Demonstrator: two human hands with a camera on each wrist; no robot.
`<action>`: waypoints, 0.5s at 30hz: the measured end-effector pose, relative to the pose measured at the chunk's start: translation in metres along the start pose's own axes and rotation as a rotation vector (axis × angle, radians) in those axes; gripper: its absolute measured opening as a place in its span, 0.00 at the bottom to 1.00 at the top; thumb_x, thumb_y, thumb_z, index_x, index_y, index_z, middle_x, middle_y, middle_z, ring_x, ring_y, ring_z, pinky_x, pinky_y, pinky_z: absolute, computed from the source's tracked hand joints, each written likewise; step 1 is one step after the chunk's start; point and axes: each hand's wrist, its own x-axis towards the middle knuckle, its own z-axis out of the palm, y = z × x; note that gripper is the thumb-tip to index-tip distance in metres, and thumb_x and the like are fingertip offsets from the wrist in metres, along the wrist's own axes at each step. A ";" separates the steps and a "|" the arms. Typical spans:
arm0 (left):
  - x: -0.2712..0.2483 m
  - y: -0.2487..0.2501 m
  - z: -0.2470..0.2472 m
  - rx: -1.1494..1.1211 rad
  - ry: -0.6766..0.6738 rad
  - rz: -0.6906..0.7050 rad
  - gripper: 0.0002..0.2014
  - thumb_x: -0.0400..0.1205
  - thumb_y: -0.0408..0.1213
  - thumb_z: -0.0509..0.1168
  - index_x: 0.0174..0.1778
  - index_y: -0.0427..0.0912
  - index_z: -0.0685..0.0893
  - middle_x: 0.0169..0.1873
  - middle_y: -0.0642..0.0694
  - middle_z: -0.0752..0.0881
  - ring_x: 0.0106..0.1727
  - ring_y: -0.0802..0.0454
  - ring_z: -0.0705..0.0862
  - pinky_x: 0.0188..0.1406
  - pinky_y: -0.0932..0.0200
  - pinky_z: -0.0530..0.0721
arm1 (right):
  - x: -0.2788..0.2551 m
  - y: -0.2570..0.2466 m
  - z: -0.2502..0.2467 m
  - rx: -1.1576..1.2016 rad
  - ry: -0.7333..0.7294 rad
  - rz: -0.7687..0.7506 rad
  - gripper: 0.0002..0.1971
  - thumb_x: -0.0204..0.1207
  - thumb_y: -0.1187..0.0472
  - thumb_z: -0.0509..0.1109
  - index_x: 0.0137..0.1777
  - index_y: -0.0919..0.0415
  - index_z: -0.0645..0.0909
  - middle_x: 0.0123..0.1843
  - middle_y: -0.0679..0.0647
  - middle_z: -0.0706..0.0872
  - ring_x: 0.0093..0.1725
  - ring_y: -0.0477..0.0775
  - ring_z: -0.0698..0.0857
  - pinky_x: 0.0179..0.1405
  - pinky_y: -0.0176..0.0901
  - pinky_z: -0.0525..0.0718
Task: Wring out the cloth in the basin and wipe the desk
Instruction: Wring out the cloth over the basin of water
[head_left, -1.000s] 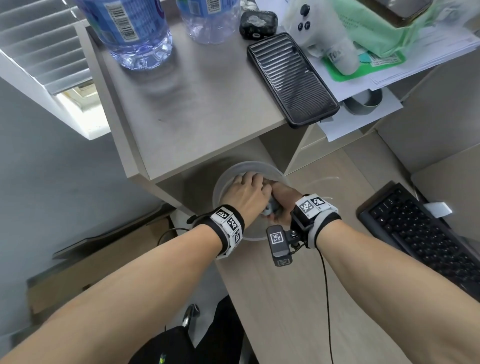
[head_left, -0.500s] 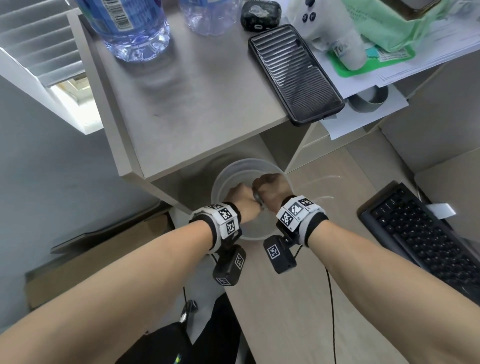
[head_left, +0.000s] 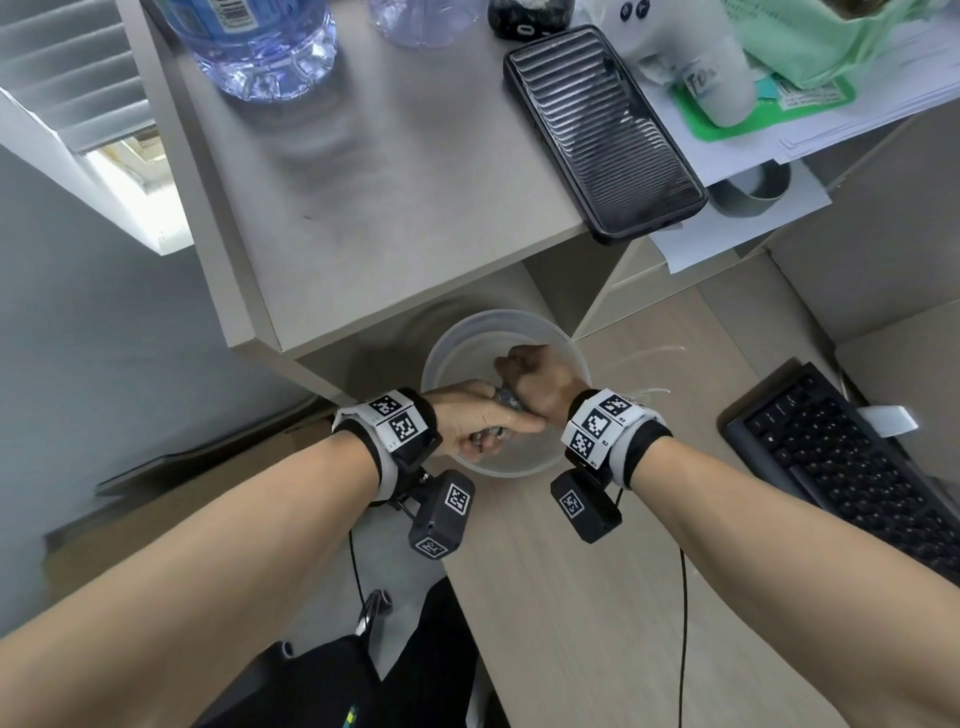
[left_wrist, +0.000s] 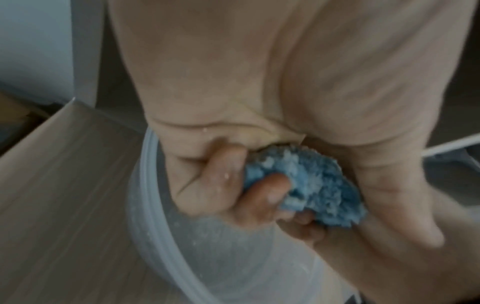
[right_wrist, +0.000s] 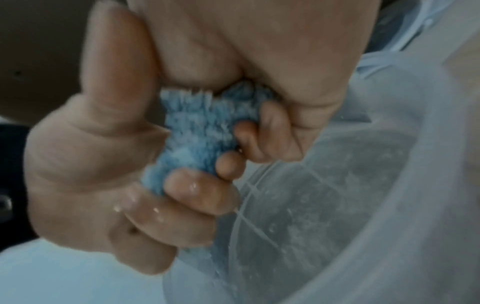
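Fingers (right_wrist: 197, 191) of both hands are curled tight round the blue cloth (left_wrist: 311, 185), now twisted further apart than a moment ago, over the basin (head_left: 441, 364) at the desk's (head_left: 571, 597) near-left edge; wringing continues.

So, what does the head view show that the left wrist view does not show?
Only the head view shows the raised shelf with the phone and the water bottle, the keyboard, and the right hand. Only the left wrist view shows that the cloth is blue and fluffy, with wet fingers curled round it. Both show the left hand gripping the cloth over the clear basin.
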 end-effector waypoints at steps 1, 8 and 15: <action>-0.001 0.001 0.000 0.041 0.008 -0.005 0.14 0.72 0.46 0.79 0.35 0.45 0.80 0.25 0.49 0.75 0.24 0.56 0.70 0.24 0.62 0.62 | 0.002 0.001 0.001 0.026 -0.024 0.023 0.17 0.83 0.55 0.63 0.31 0.55 0.77 0.34 0.52 0.82 0.40 0.55 0.81 0.45 0.44 0.75; 0.006 0.013 0.009 0.554 0.408 0.219 0.10 0.70 0.50 0.76 0.36 0.47 0.86 0.34 0.50 0.88 0.36 0.50 0.86 0.36 0.58 0.82 | -0.004 0.000 -0.012 0.843 -0.025 0.426 0.11 0.76 0.66 0.64 0.33 0.65 0.81 0.35 0.61 0.82 0.36 0.61 0.83 0.37 0.46 0.82; -0.008 0.024 0.012 1.582 0.567 0.445 0.13 0.79 0.42 0.67 0.58 0.43 0.82 0.50 0.40 0.89 0.49 0.37 0.89 0.42 0.52 0.82 | -0.017 0.007 -0.027 0.981 -0.415 0.639 0.39 0.74 0.31 0.63 0.58 0.73 0.80 0.54 0.72 0.88 0.56 0.75 0.86 0.51 0.63 0.85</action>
